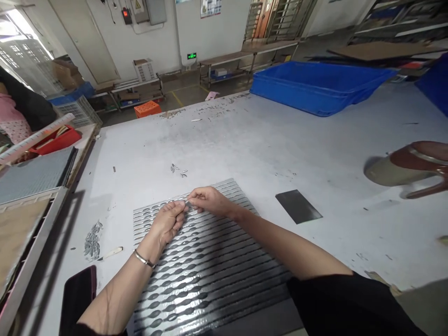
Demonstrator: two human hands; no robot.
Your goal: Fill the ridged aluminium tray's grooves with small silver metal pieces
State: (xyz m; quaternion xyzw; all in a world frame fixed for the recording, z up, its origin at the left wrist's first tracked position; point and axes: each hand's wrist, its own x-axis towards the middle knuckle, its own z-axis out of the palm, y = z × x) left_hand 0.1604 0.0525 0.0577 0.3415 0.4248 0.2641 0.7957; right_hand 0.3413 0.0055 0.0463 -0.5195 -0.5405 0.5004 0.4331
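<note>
A dark grey sheet (224,261) with raised stripes and rows of leaf-shaped bulges lies on the white table in front of me. Over its far left part, my left hand (170,219) is closed in a pinch, a metal bangle on its wrist. My right hand (210,200) meets it, thumb and fingers pinched together. Between the fingertips of both hands is a small grey piece (189,204), mostly covered. Several loose leaf-shaped pieces (179,171) lie just beyond the sheet. A pile of grey slivers (93,240) sits to the left.
Left of the sheet are a slim pale tool (112,252) and a phone (79,298). A dark rectangular plate (298,206) and a brown-lidded jug (402,163) stand to the right. A blue tray (297,98) occupies the far side. Another person's pink sleeve (14,119) shows at far left.
</note>
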